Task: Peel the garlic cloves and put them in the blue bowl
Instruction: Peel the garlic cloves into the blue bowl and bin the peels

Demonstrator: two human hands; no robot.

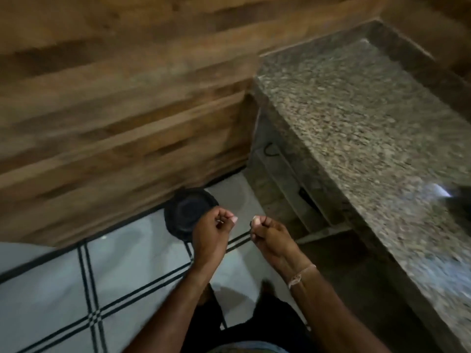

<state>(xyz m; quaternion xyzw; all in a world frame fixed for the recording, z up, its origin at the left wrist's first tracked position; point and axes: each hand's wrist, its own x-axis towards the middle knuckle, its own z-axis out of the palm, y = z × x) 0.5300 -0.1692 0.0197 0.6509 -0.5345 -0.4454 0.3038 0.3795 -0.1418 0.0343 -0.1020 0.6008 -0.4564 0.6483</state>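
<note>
Tiled floor below; left hand (pixel 212 230) and right hand (pixel 265 231) curled loosely, fingertips pinched, contents too small to tell. Just beyond left hand, dark round bin (pixel 190 215) on floor. Right of right hand, granite bench (pixel 356 110). No garlic or blue bowl visible. Risk: dropping peel beside bin through blurred movement. No readable writing.

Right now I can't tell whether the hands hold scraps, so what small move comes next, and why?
Probably open the fingers over the dark round bin on the floor: both the left hand and right hand hover pinched near it; their contents are too blurred to tell.
</note>
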